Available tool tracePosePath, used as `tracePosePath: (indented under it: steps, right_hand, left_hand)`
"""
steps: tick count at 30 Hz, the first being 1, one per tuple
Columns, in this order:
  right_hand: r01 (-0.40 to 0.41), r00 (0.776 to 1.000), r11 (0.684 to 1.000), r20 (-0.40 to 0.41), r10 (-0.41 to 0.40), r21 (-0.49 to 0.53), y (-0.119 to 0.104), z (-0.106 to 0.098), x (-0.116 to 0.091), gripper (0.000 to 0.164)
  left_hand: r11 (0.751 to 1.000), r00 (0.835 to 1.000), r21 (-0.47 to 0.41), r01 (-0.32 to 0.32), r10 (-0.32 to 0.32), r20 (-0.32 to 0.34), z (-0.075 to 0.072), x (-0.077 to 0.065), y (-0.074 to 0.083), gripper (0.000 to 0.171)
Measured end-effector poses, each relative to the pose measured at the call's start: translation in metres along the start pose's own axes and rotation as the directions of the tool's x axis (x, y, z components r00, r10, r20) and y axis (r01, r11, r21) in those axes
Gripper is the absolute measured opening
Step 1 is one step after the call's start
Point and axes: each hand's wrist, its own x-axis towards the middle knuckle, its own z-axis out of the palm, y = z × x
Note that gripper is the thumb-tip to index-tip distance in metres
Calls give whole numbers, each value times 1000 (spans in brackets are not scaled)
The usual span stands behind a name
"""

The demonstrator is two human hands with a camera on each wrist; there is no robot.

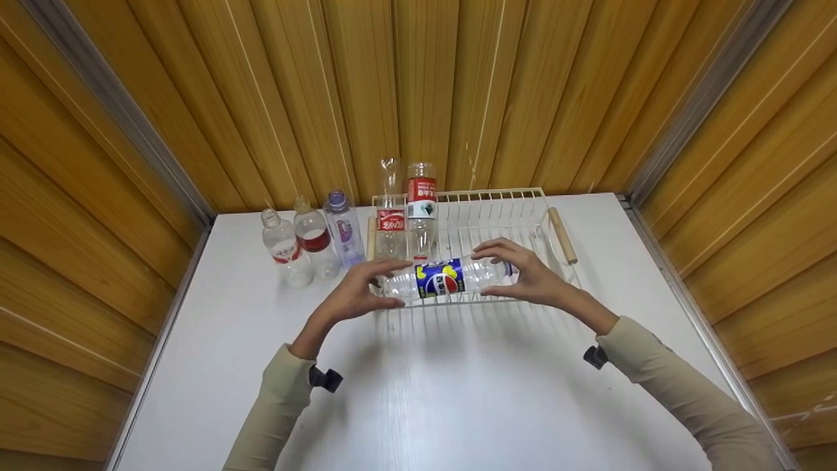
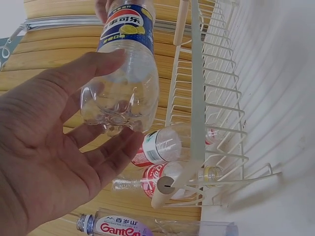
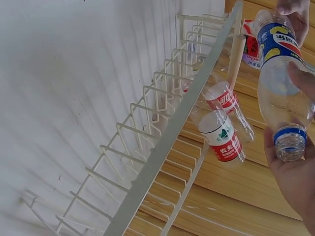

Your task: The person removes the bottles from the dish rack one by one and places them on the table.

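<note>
A clear plastic bottle [image 1: 440, 278] with a blue, lemon-printed label lies sideways in the air, over the front part of a cream wire rack [image 1: 490, 194]. My left hand [image 1: 356, 291] holds its base end, thumb on the near side and fingers round the far side. At the neck end my right hand [image 1: 523, 275] grips it the same way. A blue ring circles the uncapped bottle mouth [image 3: 290, 147] in the right wrist view. Inside the rack's left part, a red-label cola bottle [image 1: 391, 220] and a red-and-white-label water bottle [image 1: 422, 208] stand neck down.
Left of the rack, three bottles stand upright on the white table [image 1: 418, 405]: a white-and-red-label bottle [image 1: 286, 252], a dark-red-label bottle [image 1: 315, 239] and a purple-tinted bottle [image 1: 344, 230]. Wooden handles [image 1: 562, 235] flank the rack. Wood-patterned walls [image 1: 418, 78] enclose the table's back and sides.
</note>
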Motion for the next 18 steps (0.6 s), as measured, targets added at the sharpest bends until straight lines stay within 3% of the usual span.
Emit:
tracePosePath:
  steps: [8, 13, 18]
  right_hand:
    - [-68, 994, 993, -75, 76, 99, 15, -18, -5, 84]
    - [-204, 969, 972, -116, 217, 116, 13, -45, -12, 73]
    - [-352, 922, 931, -135, 363, 95, 27, -67, -27, 58]
  left_hand:
    - [999, 999, -46, 21, -23, -37, -6, -11, -12, 69]
    - [991, 988, -106, 79, -92, -124, -13, -26, -23, 70]
    - [965, 954, -218, 144, -194, -227, -20, -44, -36, 71]
